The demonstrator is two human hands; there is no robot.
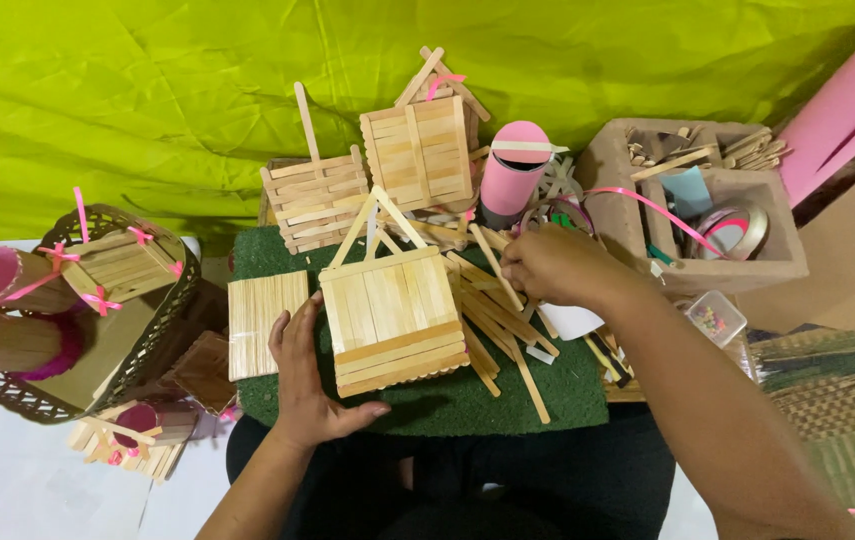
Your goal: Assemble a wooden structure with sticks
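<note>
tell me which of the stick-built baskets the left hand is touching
The left hand rests against the basket on the green mat, nearest the person. The other two baskets sit farther back, untouched by either hand.

One head-worn camera looks steeply down from above the person's lap, close over the green mat [467, 400]. It faces forward toward the lime cloth backdrop [197, 90].

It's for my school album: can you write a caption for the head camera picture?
The left hand steadies a craft-stick box on a green mat while the right hand picks among loose sticks.
</note>
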